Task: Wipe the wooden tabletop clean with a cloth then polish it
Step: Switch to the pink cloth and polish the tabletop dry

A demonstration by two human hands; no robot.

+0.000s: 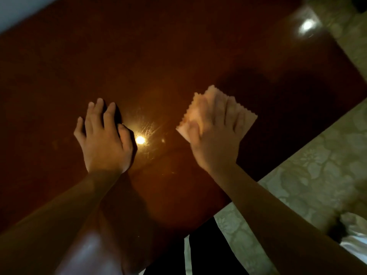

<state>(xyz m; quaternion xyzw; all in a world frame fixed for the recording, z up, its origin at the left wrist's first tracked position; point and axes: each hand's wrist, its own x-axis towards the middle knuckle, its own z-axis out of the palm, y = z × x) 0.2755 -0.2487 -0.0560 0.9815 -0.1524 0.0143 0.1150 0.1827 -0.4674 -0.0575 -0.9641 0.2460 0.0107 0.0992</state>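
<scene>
Nearest you: pale patterned floor (309, 171) to the right of the table edge, and dark clothing below it. A white crumpled thing (355, 233) sits at the far lower right; too blurred to name.

Your two bare forearms reach out over the dark reddish-brown, glossy wooden tabletop (158, 56). Your left hand (103, 139) lies flat on the wood, fingers straight and slightly spread, gripping nothing; it looks like a brace. Your right hand (216, 133) presses flat on the small pale pink cloth with zigzag-cut edges (246, 118), fingers spread over it, not pinching. The hand is motion-blurred. The cloth sits on the tabletop's right-hand part, near the edge by the floor.

Step in hand, by my reading: wiping. Keep your palm flat so the whole cloth bears on the wood, work in overlapping passes, and shift the bracing hand so you do not leave prints on finished areas.

Between your hands a lamp reflection (140, 139) shows fine streaks and scratches around it; the surface is smooth, hard and lacquered, and smears will show under this light. The cloth looks thin and soft.

Farther out: a second glare spot (306, 25) near the far right corner, and a pale strip (19, 8) beyond the far left edge.
</scene>
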